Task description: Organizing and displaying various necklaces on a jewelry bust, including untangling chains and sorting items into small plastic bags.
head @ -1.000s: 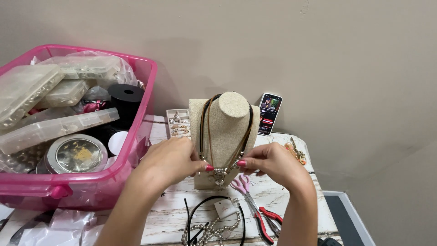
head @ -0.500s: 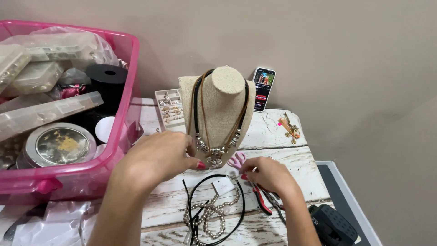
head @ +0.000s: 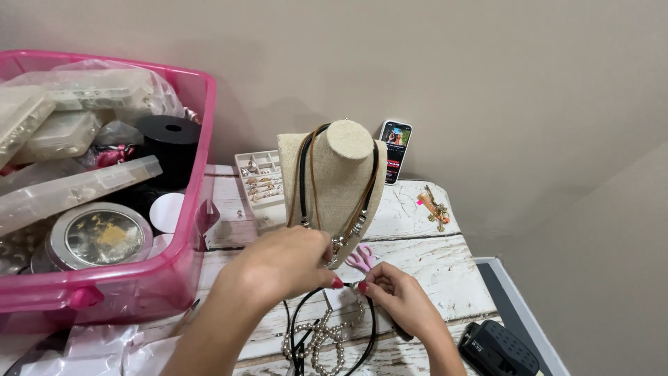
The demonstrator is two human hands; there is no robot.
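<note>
A beige fabric necklace bust (head: pixel 339 181) stands on the white wooden table (head: pixel 431 244), wearing a black and brown cord necklace (head: pixel 306 177) with silver beads at the bottom. My left hand (head: pixel 282 268) is just below the bust, fingers pinched near the necklace's pendant. My right hand (head: pixel 396 299) is lower right, fingertips pinching a small piece where a black cord loop (head: pixel 296 324) begins. A silver bead strand (head: pixel 320 341) lies inside that loop. What sits between the fingertips is too small to make out.
A pink plastic bin (head: pixel 104 285) with clear boxes, a black spool and a round tin fills the left. A small compartment tray (head: pixel 259 182) and a phone (head: pixel 395 150) stand behind the bust. Pink-handled pliers (head: pixel 362 257), a cross charm (head: pixel 435 209), a black device (head: pixel 497 348).
Both hands have dropped from the necklace front on the bust to the table just below it. The view has shifted right and down, showing more of the bead strand.
</note>
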